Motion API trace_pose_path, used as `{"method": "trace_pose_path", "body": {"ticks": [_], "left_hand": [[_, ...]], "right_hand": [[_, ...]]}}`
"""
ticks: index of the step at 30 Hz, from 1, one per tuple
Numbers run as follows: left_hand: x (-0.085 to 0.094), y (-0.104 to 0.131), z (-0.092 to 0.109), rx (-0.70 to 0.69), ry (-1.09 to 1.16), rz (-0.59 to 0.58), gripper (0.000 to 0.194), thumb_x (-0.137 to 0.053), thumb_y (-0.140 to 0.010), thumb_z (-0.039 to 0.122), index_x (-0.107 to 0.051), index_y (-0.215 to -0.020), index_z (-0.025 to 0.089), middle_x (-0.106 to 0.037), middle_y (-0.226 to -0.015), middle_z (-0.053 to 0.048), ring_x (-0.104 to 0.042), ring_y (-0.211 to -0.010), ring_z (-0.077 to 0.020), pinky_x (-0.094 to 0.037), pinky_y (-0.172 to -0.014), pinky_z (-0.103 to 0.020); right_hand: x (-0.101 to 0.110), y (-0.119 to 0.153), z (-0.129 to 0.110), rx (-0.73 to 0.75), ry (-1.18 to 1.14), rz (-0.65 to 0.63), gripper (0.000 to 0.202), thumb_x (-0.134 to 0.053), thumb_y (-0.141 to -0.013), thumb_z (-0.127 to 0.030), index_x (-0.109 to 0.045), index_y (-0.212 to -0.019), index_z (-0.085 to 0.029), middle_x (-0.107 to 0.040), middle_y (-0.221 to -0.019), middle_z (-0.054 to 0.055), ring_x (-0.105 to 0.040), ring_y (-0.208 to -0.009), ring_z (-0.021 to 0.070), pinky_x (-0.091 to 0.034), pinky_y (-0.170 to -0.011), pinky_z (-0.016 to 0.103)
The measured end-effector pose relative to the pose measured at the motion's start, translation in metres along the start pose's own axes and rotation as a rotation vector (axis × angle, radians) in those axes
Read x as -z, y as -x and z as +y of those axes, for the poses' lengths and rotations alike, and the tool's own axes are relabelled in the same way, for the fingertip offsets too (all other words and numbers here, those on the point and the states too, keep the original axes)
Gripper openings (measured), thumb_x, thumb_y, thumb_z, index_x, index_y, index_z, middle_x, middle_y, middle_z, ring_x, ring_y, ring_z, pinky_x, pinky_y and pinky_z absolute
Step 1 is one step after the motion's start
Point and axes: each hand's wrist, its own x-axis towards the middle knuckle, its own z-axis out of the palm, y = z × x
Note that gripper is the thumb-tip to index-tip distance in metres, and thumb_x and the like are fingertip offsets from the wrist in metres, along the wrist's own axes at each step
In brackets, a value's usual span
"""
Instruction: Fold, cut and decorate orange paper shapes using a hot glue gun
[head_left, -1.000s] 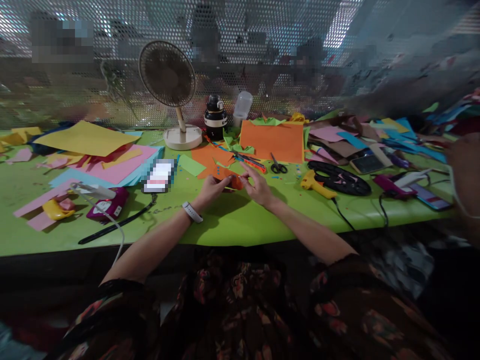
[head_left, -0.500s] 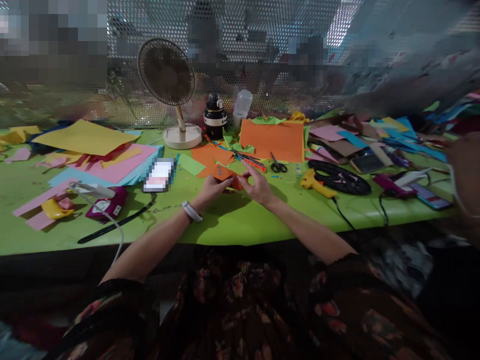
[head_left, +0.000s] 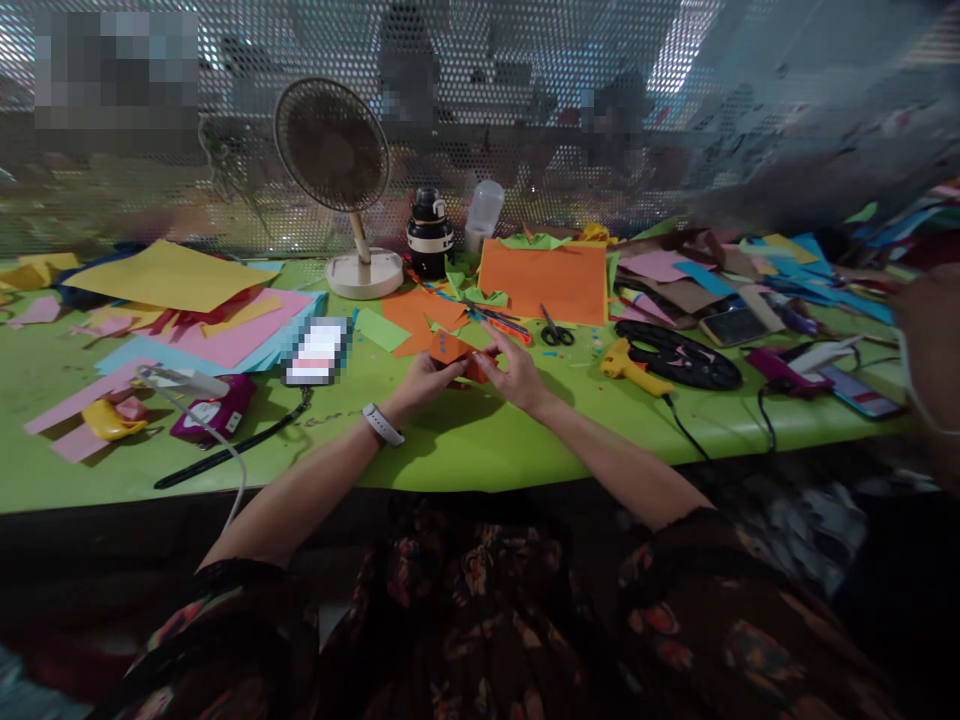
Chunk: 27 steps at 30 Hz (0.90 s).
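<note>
Between my two hands is a folded piece of orange paper with small blue dots on it, held just above the green table. My left hand grips its left side, thumb on top. My right hand pinches its right edge between thumb and fingers. Behind it lie more orange paper and a light green paper piece. Black-handled scissors rest to the right of my right hand, beside a large orange sheet.
At the back stand a fan, a black bottle and a clear bottle. A phone and a yellow sheet lie left. Right are a yellow glue gun, a black tray and another person.
The folded orange paper has tilted slightly between my hands, with its dotted face shifted a little to the right. Both hands keep their hold.
</note>
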Motion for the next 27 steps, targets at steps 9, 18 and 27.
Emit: {"method": "trace_pose_path", "body": {"ticks": [9,18,27], "left_hand": [[-0.0011,0.0016,0.0027,0.005,0.017,-0.014,0.04,-0.079,-0.071,0.041,-0.07,-0.097,0.011,-0.074,-0.094,-0.011,-0.071,-0.081,-0.0217,-0.061,-0.067,-0.032],[-0.0007,0.0003,-0.0006,-0.003,0.022,-0.002,0.041,-0.079,-0.071,0.043,-0.07,-0.095,0.012,-0.074,-0.092,-0.01,-0.072,-0.08,-0.0213,-0.061,-0.066,-0.032],[-0.0026,0.002,0.0037,0.002,0.015,0.001,0.042,-0.079,-0.07,0.045,-0.07,-0.094,0.011,-0.075,-0.091,-0.009,-0.071,-0.08,-0.0208,-0.061,-0.068,-0.033]], "right_hand": [[0.0019,-0.0015,-0.0013,-0.08,-0.123,-0.028,0.054,-0.051,-0.096,-0.041,-0.048,-0.145,-0.019,-0.069,-0.086,0.006,-0.064,-0.081,0.0193,-0.054,-0.081,0.036],[0.0023,-0.0009,0.0007,-0.023,-0.108,-0.027,0.052,-0.051,-0.095,-0.036,-0.049,-0.144,-0.02,-0.069,-0.086,0.006,-0.065,-0.08,0.0198,-0.055,-0.078,0.036],[0.0029,-0.0018,-0.001,-0.039,-0.119,-0.045,0.054,-0.051,-0.095,-0.038,-0.048,-0.145,-0.019,-0.07,-0.086,0.006,-0.065,-0.08,0.0204,-0.055,-0.08,0.038]]}}
